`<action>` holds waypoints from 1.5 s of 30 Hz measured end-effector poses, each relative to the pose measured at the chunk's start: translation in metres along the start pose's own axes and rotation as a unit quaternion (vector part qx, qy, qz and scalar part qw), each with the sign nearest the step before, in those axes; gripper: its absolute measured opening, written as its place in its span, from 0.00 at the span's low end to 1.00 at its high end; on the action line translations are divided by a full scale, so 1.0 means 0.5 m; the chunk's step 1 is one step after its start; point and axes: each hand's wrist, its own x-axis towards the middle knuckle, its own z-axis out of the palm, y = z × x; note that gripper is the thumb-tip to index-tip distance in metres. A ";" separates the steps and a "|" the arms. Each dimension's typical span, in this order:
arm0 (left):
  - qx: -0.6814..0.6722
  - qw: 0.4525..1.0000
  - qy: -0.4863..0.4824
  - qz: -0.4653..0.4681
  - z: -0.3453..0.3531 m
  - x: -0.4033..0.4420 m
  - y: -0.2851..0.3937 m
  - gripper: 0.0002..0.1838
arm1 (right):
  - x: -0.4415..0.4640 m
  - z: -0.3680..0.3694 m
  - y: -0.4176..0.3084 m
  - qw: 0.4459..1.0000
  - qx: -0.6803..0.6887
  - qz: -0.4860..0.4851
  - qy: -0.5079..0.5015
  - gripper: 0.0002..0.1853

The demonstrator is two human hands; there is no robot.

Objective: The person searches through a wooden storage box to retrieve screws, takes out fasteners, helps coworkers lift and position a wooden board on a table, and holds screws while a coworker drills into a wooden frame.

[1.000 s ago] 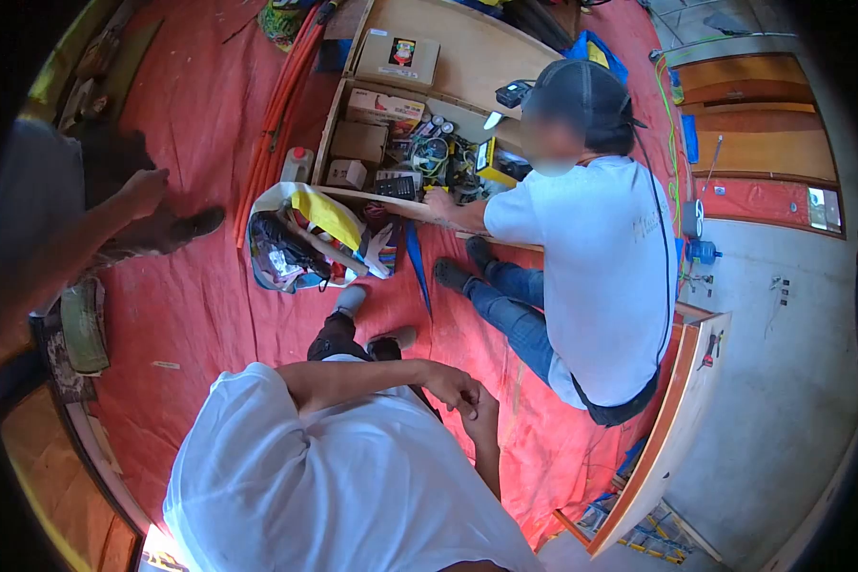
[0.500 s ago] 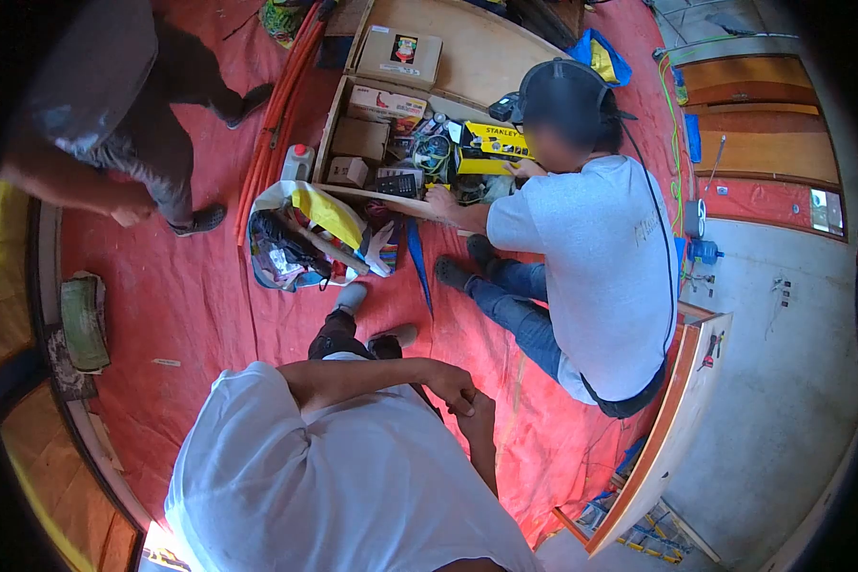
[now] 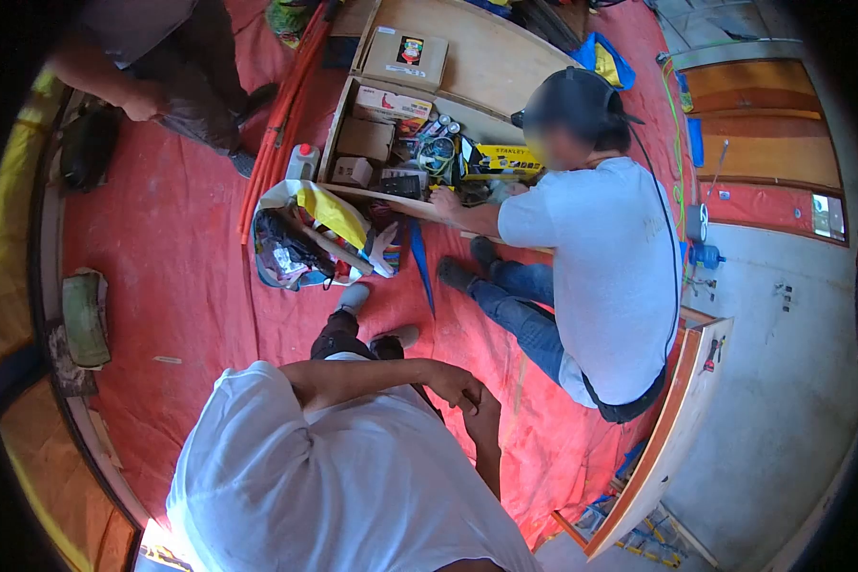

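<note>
Hands and containers: the left hand (image 3: 456,384), fingers bent, overlaps the right hand (image 3: 481,410); how far either is closed cannot be told. Ahead of them, an open wooden box (image 3: 376,197) contains cartons (image 3: 365,139), cans (image 3: 441,125) and a yellow STANLEY package (image 3: 507,157); a bag (image 3: 338,219), nearer, carries mixed items.

The stuffed bag (image 3: 353,221), with its yellow side, rests on a red floor sheet (image 3: 191,286). Just beyond the bag stands a white jug (image 3: 302,164) with a red cap; long orange tubes (image 3: 278,133) run past its left side. A standing person (image 3: 176,76) is farther left of the bag, beyond the tubes. Nearer than the bag, well to the left, lies a green bundle (image 3: 86,319). Far to the bag's right are wooden panels (image 3: 753,124), a fan (image 3: 697,222) and a blue water bottle (image 3: 707,255) near a pale wall (image 3: 772,381).
</note>
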 end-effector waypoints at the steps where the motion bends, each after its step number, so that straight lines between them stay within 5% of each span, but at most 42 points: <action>1: -0.005 1.000 -0.009 0.005 0.000 0.001 0.000 0.19 | 0.003 0.000 -0.012 1.000 0.002 -0.007 -0.009 0.14; 9: -0.058 0.992 -0.029 -0.112 -0.010 -0.008 0.060 0.20 | -0.004 -0.012 -0.044 0.999 -0.036 -0.002 -0.034 0.12; 15: -0.066 0.992 -0.024 -0.106 -0.005 -0.006 0.058 0.21 | -0.010 0.000 -0.003 0.998 0.017 0.047 -0.031 0.09; 21: -0.124 0.987 -0.044 -0.092 0.002 -0.003 0.056 0.19 | -0.013 -0.013 -0.023 0.981 -0.194 -0.004 -0.030 0.14; 22: -0.125 0.989 -0.053 -0.061 0.012 0.003 0.032 0.20 | -0.012 -0.016 -0.016 0.981 -0.192 -0.020 -0.021 0.14; 24: -0.097 0.995 -0.007 0.030 0.074 0.028 -0.314 0.22 | 0.015 0.000 -0.005 0.986 -0.160 -0.054 -0.007 0.14; 26: -0.119 0.979 -0.108 -0.125 -0.003 -0.002 0.044 0.20 | 0.039 0.014 0.001 0.991 -0.128 -0.049 -0.007 0.14; 27: -0.094 0.982 -0.085 -0.138 -0.013 -0.016 0.081 0.20 | 0.047 0.020 -0.003 0.992 -0.118 -0.041 -0.008 0.14; 34: -0.179 0.973 -0.005 -0.143 -0.061 -0.056 0.145 0.21 | 0.091 0.035 -0.015 0.995 -0.093 -0.019 -0.021 0.14; 45: -0.283 0.950 -0.041 -0.124 -0.067 -0.038 0.160 0.22 | 0.117 0.036 -0.011 0.995 -0.098 -0.010 -0.031 0.15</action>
